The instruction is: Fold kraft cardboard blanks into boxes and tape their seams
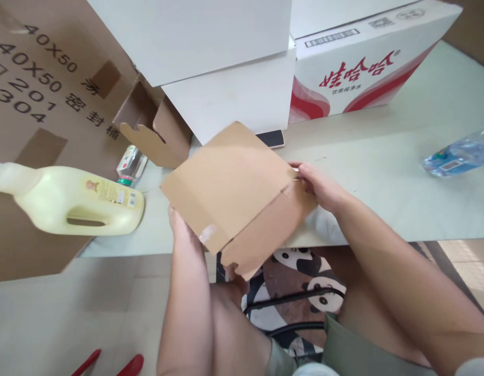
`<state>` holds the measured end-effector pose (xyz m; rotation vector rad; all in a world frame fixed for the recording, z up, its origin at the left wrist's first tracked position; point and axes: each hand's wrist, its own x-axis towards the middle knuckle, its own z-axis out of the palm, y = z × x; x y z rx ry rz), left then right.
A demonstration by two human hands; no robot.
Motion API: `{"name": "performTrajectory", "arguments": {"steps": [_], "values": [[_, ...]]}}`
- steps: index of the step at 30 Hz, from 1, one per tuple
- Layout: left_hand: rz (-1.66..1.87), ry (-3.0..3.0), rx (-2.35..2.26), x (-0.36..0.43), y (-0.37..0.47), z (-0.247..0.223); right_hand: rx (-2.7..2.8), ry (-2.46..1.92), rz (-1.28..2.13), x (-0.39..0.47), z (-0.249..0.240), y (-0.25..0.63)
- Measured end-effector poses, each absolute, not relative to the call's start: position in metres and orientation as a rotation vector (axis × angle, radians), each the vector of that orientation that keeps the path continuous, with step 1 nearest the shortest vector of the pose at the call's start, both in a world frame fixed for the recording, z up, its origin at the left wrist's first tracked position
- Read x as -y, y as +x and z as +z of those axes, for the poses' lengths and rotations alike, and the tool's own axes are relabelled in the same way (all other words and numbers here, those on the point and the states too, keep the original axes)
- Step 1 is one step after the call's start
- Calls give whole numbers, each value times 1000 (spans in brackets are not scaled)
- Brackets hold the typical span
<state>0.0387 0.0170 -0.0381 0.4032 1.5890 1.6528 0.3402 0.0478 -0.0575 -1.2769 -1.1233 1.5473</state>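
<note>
A small brown cardboard box [230, 177] is tilted above the table's front edge, its broad top panel facing me and a notched side panel folded down toward my lap. A bit of clear tape shows near its lower left corner. My left hand [178, 222] supports the box's left edge, with most of its fingers hidden behind the cardboard. At the right corner, my right hand [314, 183] grips the box, thumb and fingers closed around its edge.
On the left are a pale yellow jug [108, 201], a small green-capped bottle [130, 164], an open cardboard box [167, 130] and a large printed carton [69, 94]. Behind stand white boxes [234, 94] and a phone [271, 139]. A water bottle [457, 154] lies at right.
</note>
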Motion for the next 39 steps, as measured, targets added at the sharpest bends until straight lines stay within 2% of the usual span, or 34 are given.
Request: {"name": "performTrajectory", "arguments": {"steps": [4,10,13,17,20,27,30,34,39], "values": [[1709,356,-1470,-21,33,-38,1263,-1368,1443,-46,-58,338],[1793,456,-1178,-21,35,-35,1121,-1410,1481,-47,-61,331],[1716,510,-1186,-20,35,-36,1097,-1445,1450,-48,-63,332],[1729,387,-1311,-23,33,-41,940,-1271,1432,-49,-59,332],[1812,355,-1256,-27,33,-43,922,-1095,1529,-46,-56,329],[1760,450,-1129,-24,48,-39,876,-978,1653,-31,-51,319],[1883,465,-924,-20,47,-32,734,-934,1621,-28,-44,319],[1812,252,-922,-16,37,-24,510,-946,1555,-22,-32,329],[1749,213,-922,-13,33,-20,436,-1033,1229,1,-1,403]]}}
